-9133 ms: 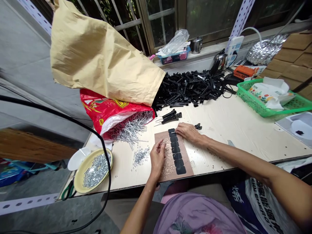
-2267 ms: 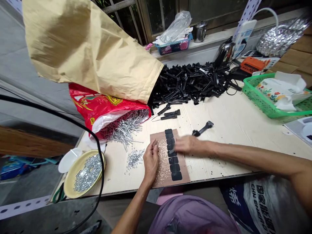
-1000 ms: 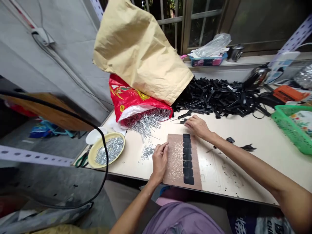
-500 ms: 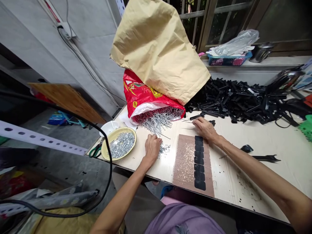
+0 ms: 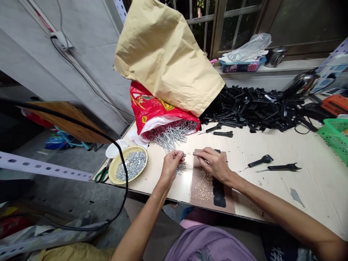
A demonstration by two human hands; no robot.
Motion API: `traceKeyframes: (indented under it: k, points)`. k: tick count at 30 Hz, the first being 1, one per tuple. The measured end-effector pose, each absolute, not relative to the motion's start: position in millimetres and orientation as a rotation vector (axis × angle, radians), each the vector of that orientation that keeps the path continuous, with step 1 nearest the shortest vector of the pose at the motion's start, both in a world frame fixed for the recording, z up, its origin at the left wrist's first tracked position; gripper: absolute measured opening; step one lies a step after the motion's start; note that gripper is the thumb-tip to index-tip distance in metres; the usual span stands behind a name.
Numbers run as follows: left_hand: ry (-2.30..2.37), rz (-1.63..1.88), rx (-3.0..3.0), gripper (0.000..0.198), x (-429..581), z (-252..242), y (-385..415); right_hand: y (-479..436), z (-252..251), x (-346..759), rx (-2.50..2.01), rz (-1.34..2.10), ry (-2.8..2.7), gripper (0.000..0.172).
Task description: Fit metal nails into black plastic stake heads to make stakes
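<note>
My right hand point(image 5: 215, 165) is closed in a pinch above the brown board point(image 5: 197, 197). A thin metal rod point(image 5: 190, 154) sticks out leftward from its fingertips. Facing it, my left hand point(image 5: 170, 166) has thumb and fingers pressed together; whatever they hold is too small to make out. Just below those fingers lies a scatter of tiny metal pieces point(image 5: 181, 168). Black rounded pads point(image 5: 219, 195) form a row on the board, partly covered by my right hand, with small pale bits point(image 5: 202, 188) to their left. Behind my hands, long metal rods point(image 5: 171, 136) spill from a red bag point(image 5: 163, 105).
A yellow bowl point(image 5: 111, 173) of small metal pieces stands at the left, near green-handled scissors point(image 5: 102, 175). Black plastic parts point(image 5: 252, 108) are heaped at the back. Two black tools with metal shafts point(image 5: 282, 167) lie right, and a green basket point(image 5: 333, 139) stands beyond. A black cable point(image 5: 126, 170) loops at left.
My right hand has come left and nearer from beside the black parts to above the board, now showing a thin rod. My left hand has lifted off the tiny pieces. The view has turned right.
</note>
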State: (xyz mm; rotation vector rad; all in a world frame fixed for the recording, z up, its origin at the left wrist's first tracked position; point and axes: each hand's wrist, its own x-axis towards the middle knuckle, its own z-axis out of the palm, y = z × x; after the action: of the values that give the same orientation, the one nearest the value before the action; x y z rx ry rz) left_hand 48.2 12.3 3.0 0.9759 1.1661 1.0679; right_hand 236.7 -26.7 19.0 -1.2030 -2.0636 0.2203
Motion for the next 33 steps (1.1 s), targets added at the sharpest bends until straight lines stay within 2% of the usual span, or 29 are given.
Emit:
traceKeyframes:
  k: [4,10,20,33]
  points:
    - [1.013,1.121,0.759,0.035,66,11,0,-33,18,227,-1.266,0.190,-2.058,0.026]
    - [0.925,1.150,0.692,0.033,71,17,-6,-38,21,228,-1.364,0.120,-2.068,0.025]
    - [0.981,1.216,0.900,0.026,70,12,-11,-43,21,229,-1.420,0.064,-2.079,0.023]
    - [1.017,0.982,0.961,0.031,69,6,-6,-54,14,236,-1.516,-0.154,-2.125,0.020]
